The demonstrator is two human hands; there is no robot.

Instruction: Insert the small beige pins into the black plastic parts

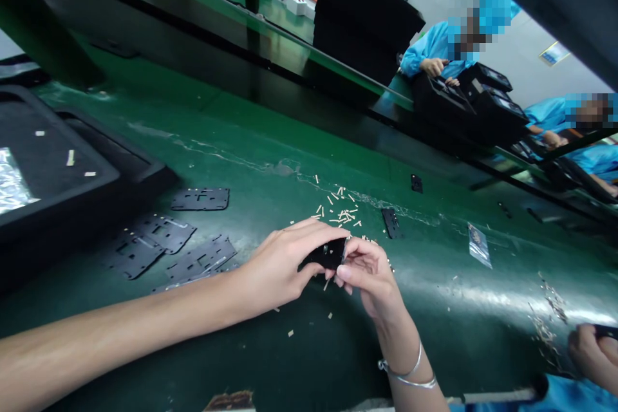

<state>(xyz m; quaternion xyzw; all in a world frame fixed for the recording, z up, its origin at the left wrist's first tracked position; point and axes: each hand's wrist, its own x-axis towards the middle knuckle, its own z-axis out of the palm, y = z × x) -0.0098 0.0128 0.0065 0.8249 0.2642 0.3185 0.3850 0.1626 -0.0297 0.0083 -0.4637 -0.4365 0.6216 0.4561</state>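
Note:
My left hand (287, 256) is closed around a thin black plastic plate (331, 255) with small cut-outs, held tilted above the green bench. At the plate's right end, my right hand (369, 270) grips the edge between thumb and curled fingers. Whether a small piece is also pinched there is hidden. Just beyond my hands lie scattered small pale strips (344, 214). To the left, similar black plates (168, 233) lie overlapping, with another single plate (200, 199) behind them. A smaller black part (391, 223) rests to the right of the strips.
Black trays (96, 170) stand at the left, one holding a silvery bag (12, 180). A clear plastic bag (479, 245) lies to the right. At the lower right is a co-worker's hand (593, 351) near loose strips (550, 302). People in blue work beyond the dark rail.

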